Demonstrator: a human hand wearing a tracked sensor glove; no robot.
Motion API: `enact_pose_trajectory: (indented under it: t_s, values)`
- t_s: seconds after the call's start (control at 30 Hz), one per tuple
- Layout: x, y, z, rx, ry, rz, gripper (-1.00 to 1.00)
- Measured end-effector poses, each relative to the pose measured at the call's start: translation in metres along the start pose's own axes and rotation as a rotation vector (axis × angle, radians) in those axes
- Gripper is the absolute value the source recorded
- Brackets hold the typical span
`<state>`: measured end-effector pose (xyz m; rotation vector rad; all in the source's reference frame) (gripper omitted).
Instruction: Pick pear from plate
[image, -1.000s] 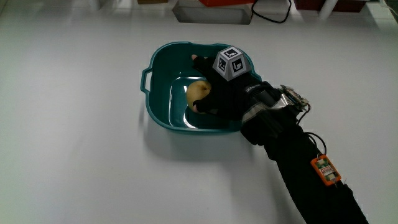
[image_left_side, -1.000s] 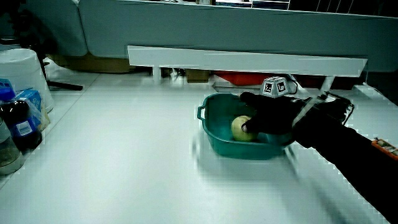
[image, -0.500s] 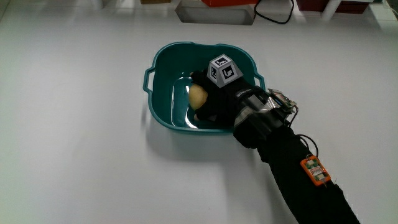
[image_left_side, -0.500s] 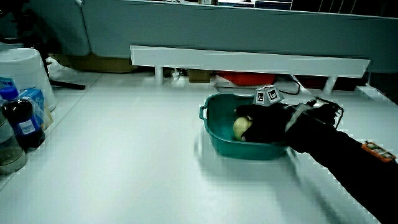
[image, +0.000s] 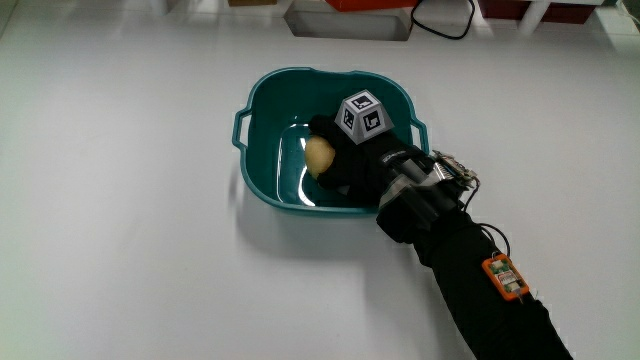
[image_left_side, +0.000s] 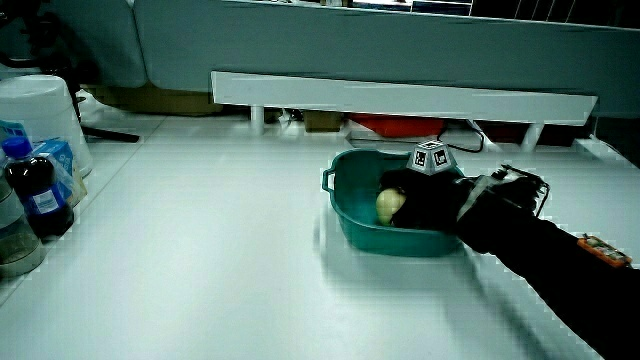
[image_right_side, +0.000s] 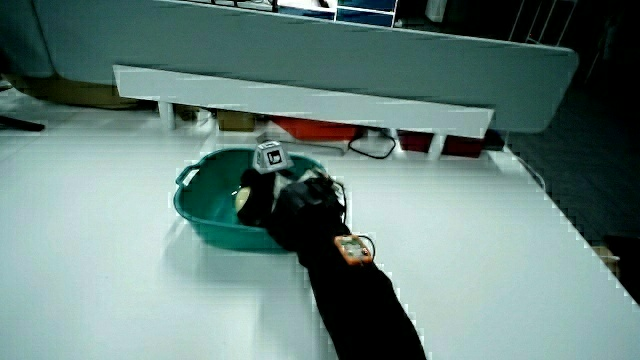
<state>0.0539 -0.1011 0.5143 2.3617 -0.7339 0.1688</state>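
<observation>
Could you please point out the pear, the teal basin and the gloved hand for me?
pear (image: 318, 155), main view, its bare pale side.
teal basin (image: 262, 92), main view, its rim.
hand (image: 352, 160), main view, its back, under the cube.

- A white table (image: 130, 250) carries everything
- A teal basin (image: 262, 130) with side handles sits on it, about mid-table
- At the table's edge in a side view stand a dark bottle (image_left_side: 36, 195) and a white bucket (image_left_side: 40, 115)

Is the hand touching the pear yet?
Touching. In the main view the hand wraps against the pear inside the teal basin, with no gap visible; a side view agrees.
</observation>
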Motion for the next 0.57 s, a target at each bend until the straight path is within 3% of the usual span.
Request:
enact_pose_trajectory:
  t_s: [0.17,0.37,0.47,0.57]
  values:
    - [-0.002,-0.018,0.016,0.032,-0.015,0.046,1.0]
    - [-0.021,-0.048,0.039,0.099,-0.052,0.121,1.0]
    - [-0.029,-0.064,0.044,0.133,-0.03,0.198,1.0]
    - [-0.041,-0.081,0.049,0.178,-0.045,0.257,1.0]
